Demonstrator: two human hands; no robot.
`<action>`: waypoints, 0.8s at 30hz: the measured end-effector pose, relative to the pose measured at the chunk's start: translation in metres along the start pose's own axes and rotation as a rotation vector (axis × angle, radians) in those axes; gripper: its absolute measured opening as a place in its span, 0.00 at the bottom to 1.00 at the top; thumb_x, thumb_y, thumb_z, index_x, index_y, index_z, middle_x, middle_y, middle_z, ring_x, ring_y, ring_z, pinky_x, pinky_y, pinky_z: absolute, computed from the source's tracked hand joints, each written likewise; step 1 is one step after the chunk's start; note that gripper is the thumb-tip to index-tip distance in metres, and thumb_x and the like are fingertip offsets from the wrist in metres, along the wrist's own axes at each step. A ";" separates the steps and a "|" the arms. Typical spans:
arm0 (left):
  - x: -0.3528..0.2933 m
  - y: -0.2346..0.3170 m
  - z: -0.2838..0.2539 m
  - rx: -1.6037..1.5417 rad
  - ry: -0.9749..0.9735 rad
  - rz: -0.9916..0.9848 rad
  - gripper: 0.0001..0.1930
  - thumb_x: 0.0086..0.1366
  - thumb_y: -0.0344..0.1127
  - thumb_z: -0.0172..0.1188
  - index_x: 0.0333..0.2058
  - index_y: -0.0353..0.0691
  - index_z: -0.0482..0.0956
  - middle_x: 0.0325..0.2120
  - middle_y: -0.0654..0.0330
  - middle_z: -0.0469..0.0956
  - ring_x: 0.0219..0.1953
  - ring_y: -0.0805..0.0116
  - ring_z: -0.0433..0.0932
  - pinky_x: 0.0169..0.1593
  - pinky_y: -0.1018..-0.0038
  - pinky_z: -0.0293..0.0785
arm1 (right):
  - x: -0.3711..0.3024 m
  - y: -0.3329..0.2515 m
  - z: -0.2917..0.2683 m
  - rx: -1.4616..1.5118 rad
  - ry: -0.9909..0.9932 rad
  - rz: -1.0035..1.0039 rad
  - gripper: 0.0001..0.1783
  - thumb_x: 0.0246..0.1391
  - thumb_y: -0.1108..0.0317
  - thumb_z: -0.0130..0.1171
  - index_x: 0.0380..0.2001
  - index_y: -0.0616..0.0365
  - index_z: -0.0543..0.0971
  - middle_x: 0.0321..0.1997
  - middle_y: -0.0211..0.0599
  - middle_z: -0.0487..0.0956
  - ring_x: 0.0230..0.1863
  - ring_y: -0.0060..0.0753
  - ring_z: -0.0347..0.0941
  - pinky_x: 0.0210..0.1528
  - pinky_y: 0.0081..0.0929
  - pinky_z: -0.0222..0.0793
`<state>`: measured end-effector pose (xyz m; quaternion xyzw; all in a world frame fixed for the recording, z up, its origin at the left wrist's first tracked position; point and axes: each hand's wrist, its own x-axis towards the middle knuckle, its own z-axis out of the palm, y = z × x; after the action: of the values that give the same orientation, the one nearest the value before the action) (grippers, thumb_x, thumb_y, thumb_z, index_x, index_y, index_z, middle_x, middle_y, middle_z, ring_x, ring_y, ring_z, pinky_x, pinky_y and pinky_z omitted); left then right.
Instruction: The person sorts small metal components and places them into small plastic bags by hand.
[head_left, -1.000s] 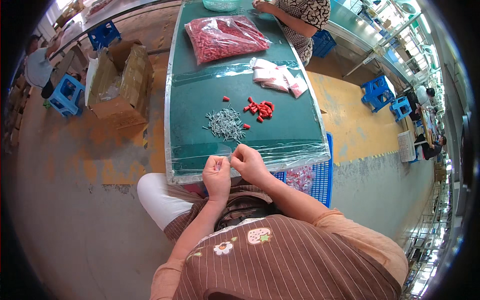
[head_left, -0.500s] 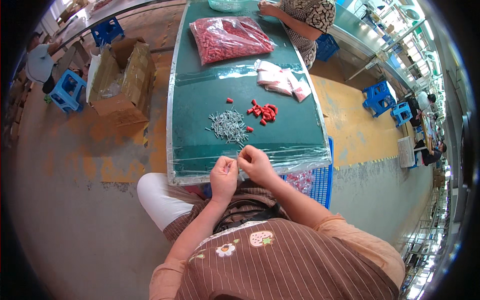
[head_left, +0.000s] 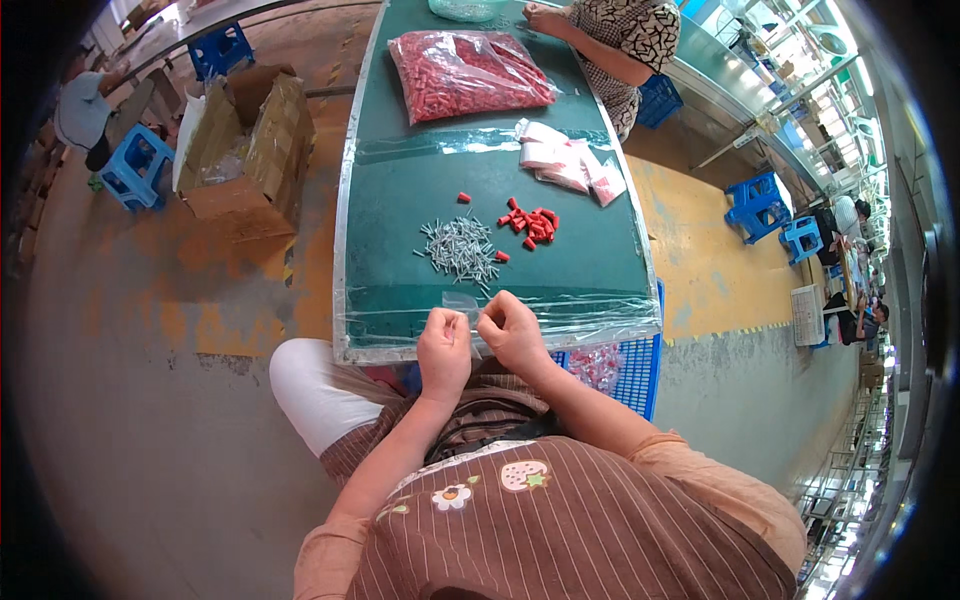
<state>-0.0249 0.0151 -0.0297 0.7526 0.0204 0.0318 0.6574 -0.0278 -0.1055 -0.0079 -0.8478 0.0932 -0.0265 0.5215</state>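
Observation:
Over the table's near edge, my left hand (head_left: 445,350) is closed in a pinch on a small clear plastic bag (head_left: 459,301). My right hand (head_left: 513,332) pinches close beside it, at the bag's right side; whether it also grips a small part, I cannot make out. Just beyond my hands lies a loose heap of thin grey metal pins or screws (head_left: 460,250). To its right is a smaller pile of red plastic caps (head_left: 541,228), with single red caps (head_left: 464,198) lying apart.
Farther up the green table (head_left: 400,190) lie flat small plastic bags (head_left: 560,160) and a large clear bag of red caps (head_left: 470,75). A co-worker's arm (head_left: 610,60) reaches in at the far right. Below the right edge stands a blue basket (head_left: 640,375); a cardboard box (head_left: 245,165) stands left.
The clear bag now shows above my fingers, standing up between my hands. My left hand has turned slightly upright; my right hand stays nearly in place. The heaps look the same.

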 end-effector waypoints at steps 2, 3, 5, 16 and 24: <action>-0.004 -0.002 0.002 -0.078 -0.023 -0.044 0.08 0.62 0.30 0.57 0.26 0.37 0.69 0.18 0.70 0.65 0.22 0.81 0.61 0.26 0.80 0.62 | 0.000 -0.002 -0.002 0.017 0.002 -0.003 0.07 0.49 0.73 0.57 0.23 0.62 0.69 0.19 0.29 0.70 0.22 0.17 0.63 0.24 0.21 0.61; -0.006 -0.006 0.003 -0.106 -0.056 -0.069 0.07 0.61 0.30 0.56 0.26 0.37 0.70 0.17 0.68 0.65 0.22 0.79 0.61 0.26 0.78 0.63 | -0.001 -0.003 -0.003 0.035 0.002 -0.003 0.07 0.48 0.73 0.57 0.23 0.62 0.69 0.19 0.29 0.70 0.22 0.17 0.63 0.24 0.20 0.61; -0.005 -0.017 0.006 -0.142 -0.083 -0.077 0.06 0.61 0.30 0.56 0.27 0.37 0.70 0.17 0.66 0.65 0.21 0.78 0.62 0.27 0.76 0.64 | -0.002 0.008 0.002 0.055 -0.002 -0.010 0.06 0.47 0.74 0.57 0.24 0.62 0.70 0.20 0.30 0.70 0.23 0.17 0.64 0.25 0.20 0.61; 0.016 -0.010 -0.019 0.011 0.012 -0.088 0.04 0.60 0.27 0.55 0.27 0.37 0.71 0.19 0.67 0.69 0.22 0.79 0.65 0.28 0.80 0.65 | 0.019 -0.001 -0.017 -0.158 -0.177 -0.095 0.08 0.49 0.69 0.56 0.32 0.61 0.76 0.30 0.48 0.77 0.34 0.48 0.75 0.37 0.37 0.69; 0.022 0.016 -0.035 0.251 -0.018 0.057 0.03 0.53 0.27 0.60 0.24 0.35 0.76 0.17 0.55 0.71 0.21 0.62 0.71 0.28 0.70 0.67 | 0.089 -0.004 -0.012 -0.645 -0.055 -0.455 0.11 0.43 0.68 0.61 0.33 0.58 0.75 0.37 0.45 0.73 0.40 0.50 0.72 0.42 0.41 0.69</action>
<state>-0.0055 0.0495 -0.0086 0.8296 -0.0033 0.0409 0.5569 0.0581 -0.1309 -0.0037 -0.9675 -0.1073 -0.0880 0.2116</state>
